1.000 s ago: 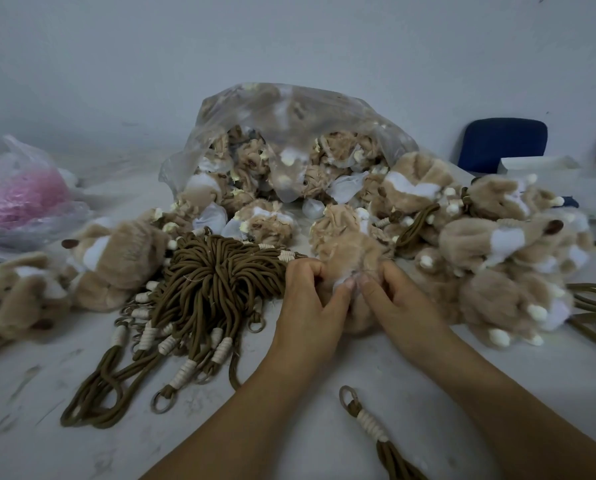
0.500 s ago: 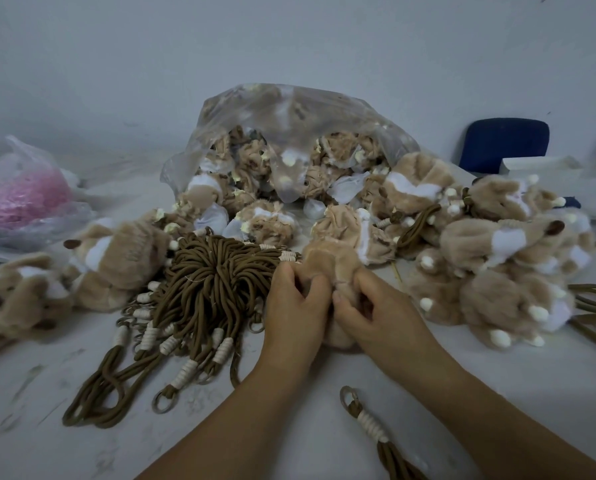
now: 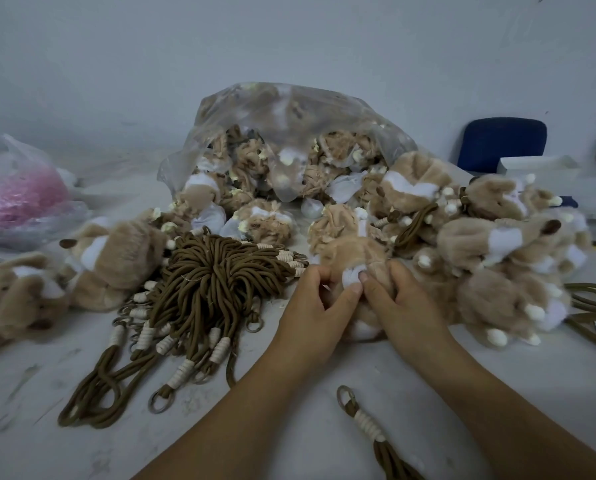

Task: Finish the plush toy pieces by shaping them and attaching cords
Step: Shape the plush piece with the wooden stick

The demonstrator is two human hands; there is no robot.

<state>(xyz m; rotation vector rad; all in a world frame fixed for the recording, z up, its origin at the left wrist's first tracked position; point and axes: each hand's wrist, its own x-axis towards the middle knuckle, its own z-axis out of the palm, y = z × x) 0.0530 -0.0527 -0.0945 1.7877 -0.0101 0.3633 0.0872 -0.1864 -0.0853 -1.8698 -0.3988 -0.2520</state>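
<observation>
The plush [image 3: 350, 252] sits on the table [image 3: 289, 403] just ahead of the person, held between both hands, with a white tuft [image 3: 352, 276] poking out of its near side. The left hand [image 3: 315, 306] curls round the plush's left flank and its thumb tip presses the tuft; the right hand [image 3: 405, 308] grips the right flank, thumb meeting the other at the same spot, so both pinch the piece together. This looks like the shaping step: the fabric is being worked or pushed through at that white opening, and no cord is joined to this piece yet as far as can be seen. The next move likely calls for finishing the form with small, firm thumb pressure, then freeing one hand to fetch a cord. A single cord [image 3: 367, 422] with ring and white wrap lies near, between the forearms, and a bundle [image 3: 217, 282] of the same lies just left. Behind, an open bag [image 3: 289, 109] spills unshaped pieces, and a pile [image 3: 497, 244] of plumped toys crowds the right.
</observation>
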